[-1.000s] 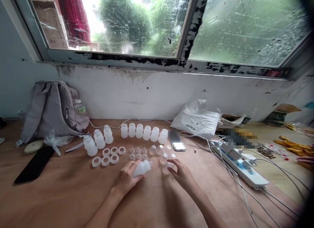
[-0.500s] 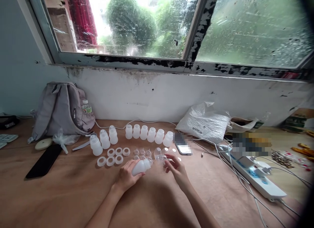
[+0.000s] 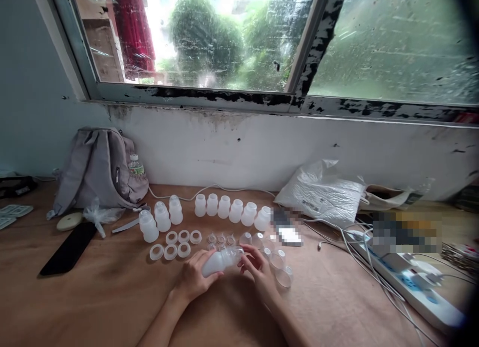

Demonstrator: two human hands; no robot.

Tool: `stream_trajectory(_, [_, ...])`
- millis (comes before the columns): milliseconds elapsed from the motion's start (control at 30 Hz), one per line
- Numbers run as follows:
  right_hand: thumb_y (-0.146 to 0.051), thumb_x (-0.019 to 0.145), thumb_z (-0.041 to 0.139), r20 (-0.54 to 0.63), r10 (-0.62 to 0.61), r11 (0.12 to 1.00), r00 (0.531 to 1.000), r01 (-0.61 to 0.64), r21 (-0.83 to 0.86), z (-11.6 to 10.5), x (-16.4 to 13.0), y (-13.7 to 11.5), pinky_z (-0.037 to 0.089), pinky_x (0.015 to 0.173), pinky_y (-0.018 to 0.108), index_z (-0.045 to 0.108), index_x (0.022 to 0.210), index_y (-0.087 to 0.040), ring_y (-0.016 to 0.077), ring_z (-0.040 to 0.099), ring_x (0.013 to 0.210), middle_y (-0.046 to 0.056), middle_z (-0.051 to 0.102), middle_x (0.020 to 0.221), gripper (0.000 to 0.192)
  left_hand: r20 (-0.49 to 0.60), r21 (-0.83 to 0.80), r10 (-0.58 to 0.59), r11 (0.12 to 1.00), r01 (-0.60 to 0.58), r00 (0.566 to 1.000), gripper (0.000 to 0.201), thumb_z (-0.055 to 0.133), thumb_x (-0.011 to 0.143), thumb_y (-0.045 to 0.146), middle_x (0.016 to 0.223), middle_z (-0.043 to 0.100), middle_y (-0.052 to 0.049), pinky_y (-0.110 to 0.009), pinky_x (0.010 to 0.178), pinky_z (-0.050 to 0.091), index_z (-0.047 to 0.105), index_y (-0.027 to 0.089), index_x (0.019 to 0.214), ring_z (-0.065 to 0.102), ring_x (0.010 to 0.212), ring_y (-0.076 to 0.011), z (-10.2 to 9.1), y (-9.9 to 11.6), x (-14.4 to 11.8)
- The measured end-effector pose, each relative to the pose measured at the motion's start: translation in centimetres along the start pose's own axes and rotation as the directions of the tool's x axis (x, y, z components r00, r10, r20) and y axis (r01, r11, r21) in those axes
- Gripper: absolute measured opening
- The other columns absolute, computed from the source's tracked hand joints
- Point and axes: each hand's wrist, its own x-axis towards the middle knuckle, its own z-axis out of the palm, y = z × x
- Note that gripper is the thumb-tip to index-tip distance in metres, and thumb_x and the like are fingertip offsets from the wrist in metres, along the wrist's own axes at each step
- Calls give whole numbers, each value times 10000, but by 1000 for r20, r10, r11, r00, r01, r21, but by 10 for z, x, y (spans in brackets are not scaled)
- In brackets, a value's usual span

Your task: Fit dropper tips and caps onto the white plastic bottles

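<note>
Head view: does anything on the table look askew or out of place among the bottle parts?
Mostly tidy. The upright bottles and rings sit in rows, but the clear caps by the right hand lie scattered. The left hand holds one bottle tilted on its side.

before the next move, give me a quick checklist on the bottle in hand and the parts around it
1. Bottle held firm: left hand wraps the body of the white bottle, which lies tilted with its neck to the right. Ok.
2. Cap at the neck: right hand has its fingers on a clear cap at the bottle's mouth. Ok.
3. Cap fully seated: cannot tell, the fingers hide the joint.
4. Spare clear cups close by the right hand. Ok.
5. White rings laid out flat left of the hands. Ok.
6. Row of upright bottles standing behind, apart from the hands. Ok.
</note>
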Motion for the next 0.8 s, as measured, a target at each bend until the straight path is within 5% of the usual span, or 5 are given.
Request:
stream_trajectory(233, [-386,756,590,11,155,982,988,-155,107,3,-6,-2,477,538,265,535,1034,-225,129,566,604,29,569,854,326,24,-9,27,1000,-26,999,485,615,702,403,959,623,-72,-317,742,515,511,202,1131,596,854,-207,3,3,-1])
stream_trajectory(400, [-376,724,629,23,149,981,989,-151,125,5,-5,4,476,508,245,555,944,-204,128,565,594,8,562,761,288,28,3,39,999,-39,999,484,613,704,387,939,619,-86,-313,726,517,515,175,1127,598,828,-207,6,5,-4])
stream_trajectory(800, [-374,715,640,174,213,972,961,-226,62,-6,1,12,266,278,139,487,841,-184,49,465,328,-31,559,625,275,42,47,60,997,-62,997,457,599,715,374,902,611,-91,-303,686,518,508,156,1107,605,782,-203,11,5,-8])
